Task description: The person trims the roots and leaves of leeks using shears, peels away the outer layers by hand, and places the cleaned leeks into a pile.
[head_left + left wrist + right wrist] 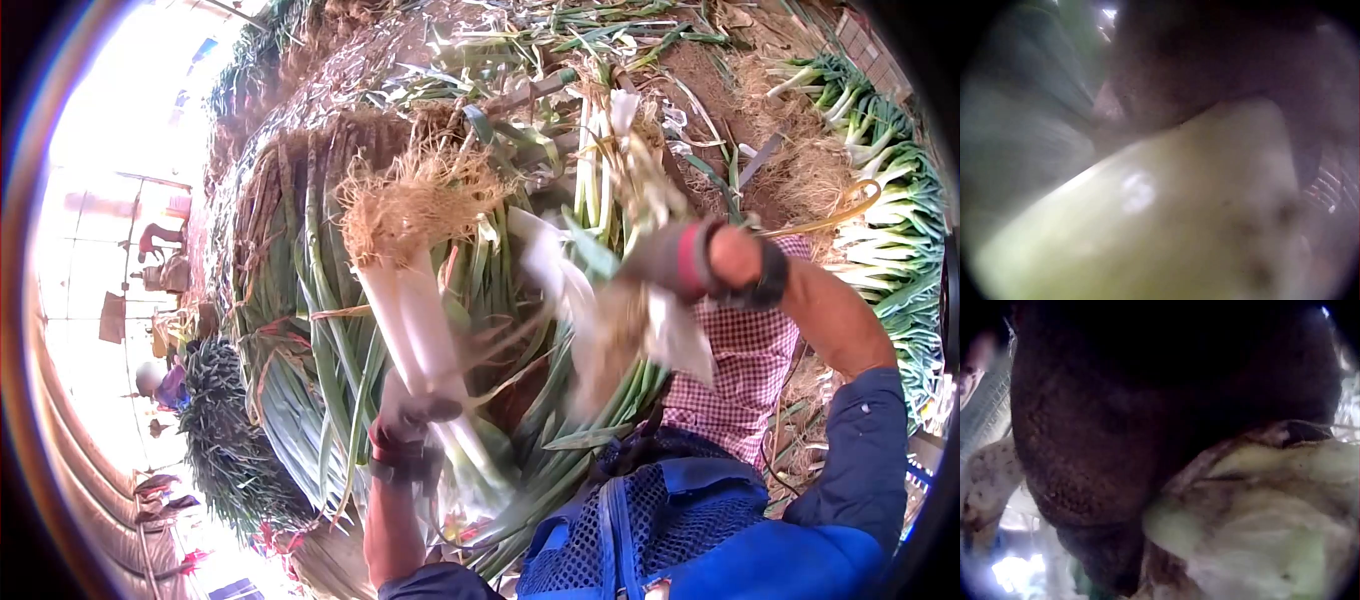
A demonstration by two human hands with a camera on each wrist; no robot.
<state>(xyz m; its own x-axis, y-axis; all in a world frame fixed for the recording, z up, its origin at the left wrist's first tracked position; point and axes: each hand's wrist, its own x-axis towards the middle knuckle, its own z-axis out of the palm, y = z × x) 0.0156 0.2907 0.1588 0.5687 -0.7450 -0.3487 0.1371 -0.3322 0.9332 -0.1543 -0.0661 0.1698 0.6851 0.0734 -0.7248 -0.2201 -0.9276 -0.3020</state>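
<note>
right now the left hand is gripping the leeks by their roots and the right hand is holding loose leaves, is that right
Not quite: the left hand is gripping the leeks by their white stalks, with the roots beyond it, as the head view shows. The right hand is holding loose leaves.

R hand motion-blurred, R of centre in head view, fingers indistinct; torn leaves smeared beside it; bkgd person, far L, too small for detail; L wrist view v. blurry, pale stalk cut off by bottom edge; R wrist view: glove mostly in shadow, its top cut off.
</note>
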